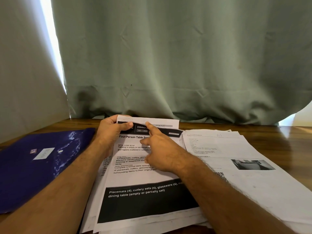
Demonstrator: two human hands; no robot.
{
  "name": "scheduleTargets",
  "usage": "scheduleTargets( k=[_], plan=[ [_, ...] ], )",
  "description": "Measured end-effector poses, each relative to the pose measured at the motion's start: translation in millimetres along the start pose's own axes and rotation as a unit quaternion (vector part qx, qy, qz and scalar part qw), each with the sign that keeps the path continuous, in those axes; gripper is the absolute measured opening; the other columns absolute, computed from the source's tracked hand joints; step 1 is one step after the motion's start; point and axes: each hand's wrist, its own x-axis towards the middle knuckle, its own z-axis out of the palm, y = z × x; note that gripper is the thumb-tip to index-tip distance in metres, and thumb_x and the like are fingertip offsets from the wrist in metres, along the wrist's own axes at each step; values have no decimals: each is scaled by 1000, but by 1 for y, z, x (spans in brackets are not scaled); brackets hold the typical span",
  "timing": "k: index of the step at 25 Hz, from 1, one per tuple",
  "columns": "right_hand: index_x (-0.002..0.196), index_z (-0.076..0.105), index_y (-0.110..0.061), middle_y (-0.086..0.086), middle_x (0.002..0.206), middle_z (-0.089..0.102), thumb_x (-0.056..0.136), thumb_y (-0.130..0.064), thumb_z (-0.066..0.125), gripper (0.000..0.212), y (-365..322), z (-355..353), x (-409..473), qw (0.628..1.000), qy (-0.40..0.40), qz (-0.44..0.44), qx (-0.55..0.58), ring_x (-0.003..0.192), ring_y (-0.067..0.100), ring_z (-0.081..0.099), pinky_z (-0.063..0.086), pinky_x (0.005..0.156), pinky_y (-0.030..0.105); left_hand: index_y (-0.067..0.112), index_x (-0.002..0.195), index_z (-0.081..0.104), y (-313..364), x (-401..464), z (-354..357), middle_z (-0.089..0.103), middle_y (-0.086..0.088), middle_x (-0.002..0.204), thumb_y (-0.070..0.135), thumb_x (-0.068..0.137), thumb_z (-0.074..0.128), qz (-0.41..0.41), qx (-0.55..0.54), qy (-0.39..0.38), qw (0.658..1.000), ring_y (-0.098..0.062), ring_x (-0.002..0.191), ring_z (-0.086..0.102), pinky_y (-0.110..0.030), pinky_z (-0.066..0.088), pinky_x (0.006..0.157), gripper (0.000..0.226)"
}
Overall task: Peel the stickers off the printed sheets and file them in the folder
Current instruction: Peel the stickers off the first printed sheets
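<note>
At the far edge of the wooden table [253, 130], right under the green curtain [168, 56], we have the top printed sheet [143, 174] in both hands. Our left hand [111, 130] curls round the sheet's upper left corner, thumb on the dark header band, pinching the paper and lifting that far edge a little. Our right hand [162, 149] is spread loosely over the page, index finger stretched out and its tip touching the header band, gripping nothing. We judge it's hunting for the sticker's edge; the sticker itself we can't make out clearly, maybe the pale strip by the fingertip. To do this well, we'd keep the left pinch firm so the paper stays taut, catch a corner with the nail, and peel low and slowly along the band so the sheet doesn't tear. The sheet lies on the stack of papers [253, 191], its long side running away from us, heading at the far end, tilted slightly to the right. The blue folder [38, 166] lies flat on the left, just beside the stack, snap flap closed, waiting for the sheet.
</note>
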Motion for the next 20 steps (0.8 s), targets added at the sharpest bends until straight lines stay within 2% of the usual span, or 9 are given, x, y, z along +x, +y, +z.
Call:
scheduleTargets(
  k=[8,12,15,17,20],
  plan=[
    [142,51,-26,-13,163,-15,88,-12,71,60,-1,-1,-1,1000,11,1,12,138,18,40,37,114,33,15,96,71,1,-1,2,77,-8,80,12,87,72,8,-16,7,1000,-23,66,74,-30,59,53,9],
    [146,47,-25,-12,162,-21,88,-12,70,63,-1,-3,-2,1000,6,3,18,140,18,38,34,116,30,17,97,71,0,2,1,77,-11,85,17,88,72,2,-21,15,1000,-28,72,75,-37,61,63,9],
    [142,51,-26,-7,164,-15,90,-13,69,57,-1,-4,-3,1000,-10,2,2,140,19,38,32,114,29,17,95,70,-1,3,0,77,-12,86,18,89,71,-1,-21,18,1000,-29,73,75,-39,61,66,6],
    [137,56,-27,-6,165,-13,90,-13,68,50,0,-4,-3,1000,-22,4,0,139,20,38,33,113,28,17,94,70,0,2,2,77,-10,82,16,91,70,-2,-27,23,999,-25,68,74,-35,62,61,3],
    [111,67,-29,-4,166,-10,89,-11,66,29,0,-4,-4,999,-34,2,4,142,20,36,33,111,26,17,93,69,0,2,2,76,-7,78,15,92,68,-4,-34,37,999,-22,64,73,-31,60,55,2]
  ],
)
